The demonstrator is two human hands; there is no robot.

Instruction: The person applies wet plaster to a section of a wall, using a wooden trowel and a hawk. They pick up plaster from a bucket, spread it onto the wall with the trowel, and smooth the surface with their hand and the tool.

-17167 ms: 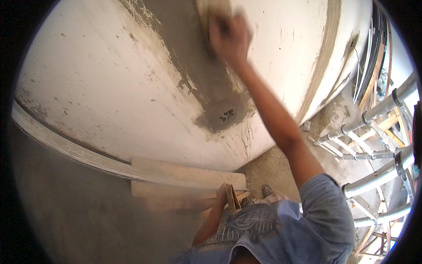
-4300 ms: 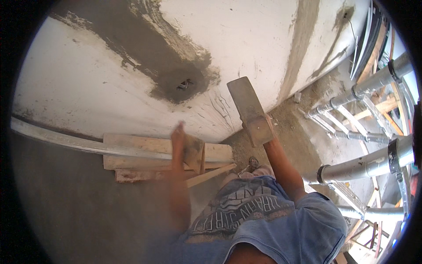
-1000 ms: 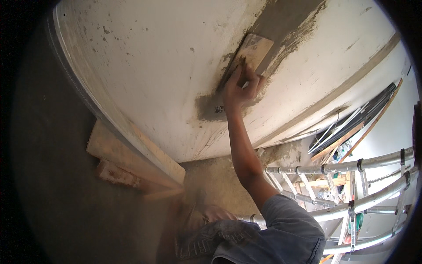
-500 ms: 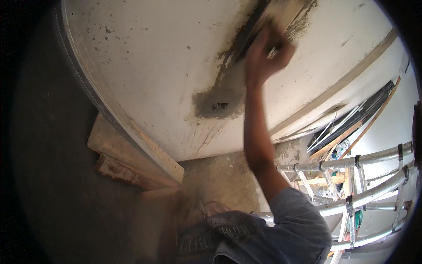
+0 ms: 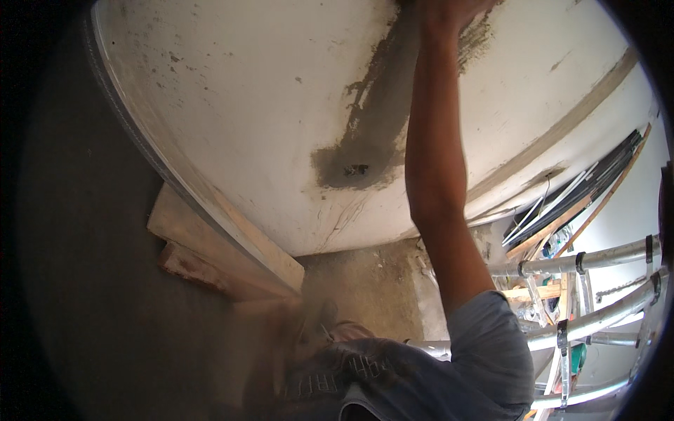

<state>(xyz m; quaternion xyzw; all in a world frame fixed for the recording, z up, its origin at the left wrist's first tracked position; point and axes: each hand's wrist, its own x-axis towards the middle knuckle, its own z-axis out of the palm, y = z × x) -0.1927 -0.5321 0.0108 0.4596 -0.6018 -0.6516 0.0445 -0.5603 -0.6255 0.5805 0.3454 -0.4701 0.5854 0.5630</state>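
Observation:
My right arm reaches up across the white wall (image 5: 267, 105), and my right hand (image 5: 453, 12) is at the top edge of the picture, partly cut off. Its fingers curl closed over a flat, straight-edged plastering tool, which the half-second-earlier head view shows better; now it is almost wholly out of sight. Below the hand runs a band of wet grey plaster (image 5: 382, 105), ending around a small recessed box hole (image 5: 356, 170). Low in the picture, beside my grey shirt, the place of my left hand is dim and blurred; I cannot make out its fingers.
Wooden boards (image 5: 210, 242) lean by the wall's left edge. Metal scaffold tubes (image 5: 590, 256) curve in at the right. Behind them lie dark pipes and timber strips (image 5: 583, 203). A stained, rough floor (image 5: 372, 288) shows below the wall.
My right hand has moved up the wall with the flat tool, toward the top edge, and the arm is straighter. More of the grey plaster band shows. The view has shifted slightly.

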